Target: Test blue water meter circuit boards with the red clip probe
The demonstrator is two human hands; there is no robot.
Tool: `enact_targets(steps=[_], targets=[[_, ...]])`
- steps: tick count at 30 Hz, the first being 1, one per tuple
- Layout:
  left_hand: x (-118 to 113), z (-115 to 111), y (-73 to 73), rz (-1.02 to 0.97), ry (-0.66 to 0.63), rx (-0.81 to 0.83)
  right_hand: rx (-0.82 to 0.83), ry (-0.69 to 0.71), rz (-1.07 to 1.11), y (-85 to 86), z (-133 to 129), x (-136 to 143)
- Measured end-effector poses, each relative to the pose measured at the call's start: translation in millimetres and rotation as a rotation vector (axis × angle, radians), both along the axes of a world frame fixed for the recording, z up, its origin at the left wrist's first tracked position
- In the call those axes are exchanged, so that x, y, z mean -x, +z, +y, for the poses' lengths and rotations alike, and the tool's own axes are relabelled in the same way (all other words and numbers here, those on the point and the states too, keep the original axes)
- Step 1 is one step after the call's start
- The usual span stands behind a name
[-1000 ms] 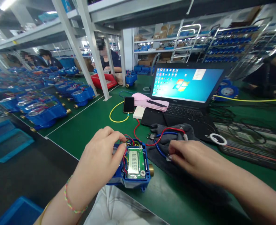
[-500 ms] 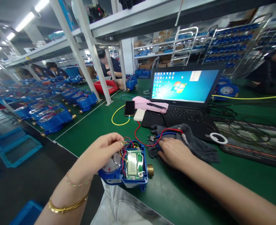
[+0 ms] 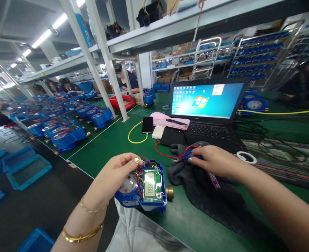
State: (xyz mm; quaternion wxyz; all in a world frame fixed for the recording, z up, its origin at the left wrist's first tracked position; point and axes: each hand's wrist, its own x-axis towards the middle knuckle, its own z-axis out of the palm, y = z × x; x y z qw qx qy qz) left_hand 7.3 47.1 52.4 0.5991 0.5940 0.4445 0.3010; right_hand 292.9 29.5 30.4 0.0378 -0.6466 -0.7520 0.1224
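Note:
A blue meter (image 3: pixel 128 201) with an exposed green circuit board and a small display (image 3: pixel 149 184) lies at the table's front edge. My left hand (image 3: pixel 123 171) is closed over its left part, thumb and fingers pinching thin wires (image 3: pixel 142 163). To the right, my right hand (image 3: pixel 209 159) is closed around a blue-handled tool (image 3: pixel 188 154), whose tip points left. Beneath that hand spreads a dark grey cloth (image 3: pixel 196 189), with a purple-labelled item (image 3: pixel 213 180) on it. A red cable (image 3: pixel 163 154) runs from a white box (image 3: pixel 158 132) toward the tool.
A laptop (image 3: pixel 201 101) stands behind the cloth, with pink papers (image 3: pixel 167 120) and a phone (image 3: pixel 147 125) beside it. Many blue meters (image 3: pixel 67 136) fill the left. A person (image 3: pixel 132 82) sits beyond the shelf posts (image 3: pixel 117 87). A white ring (image 3: pixel 246 157) lies right.
My right hand has lifted slightly and moved right with the blue-handled tool. The grey cloth has spread toward the front, and the purple-labelled item now shows. My left hand stays at the meter.

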Motion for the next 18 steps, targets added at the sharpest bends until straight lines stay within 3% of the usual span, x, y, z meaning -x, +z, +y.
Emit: enact_targets(steps=[4, 6, 9, 12, 16, 18], targets=[[3, -2, -4.2, 0.038, 0.033, -0.027, -0.021, 0.176, 0.325, 16.9, -5, -37], [2, -3, -5.5, 0.002, 0.061, -0.033, 0.062, 0.112, 0.569, 20.6, -8, -51], [1, -5, -6.4, -0.085, 0.105, -0.015, 0.131, -0.117, 1.076, 16.0, -8, -57], [1, -8, -4.9, -0.131, 0.106, 0.013, 0.11, -0.161, 1.506, 10.3, -7, -46], [2, -12, -0.4, -0.094, 0.095, -0.004, 0.105, -0.107, 1.722, 15.6, -15, -15], [2, -14, 0.8, -0.059, 0.084, -0.047, 0.199, -0.078, 1.792, 20.0, -24, 3]])
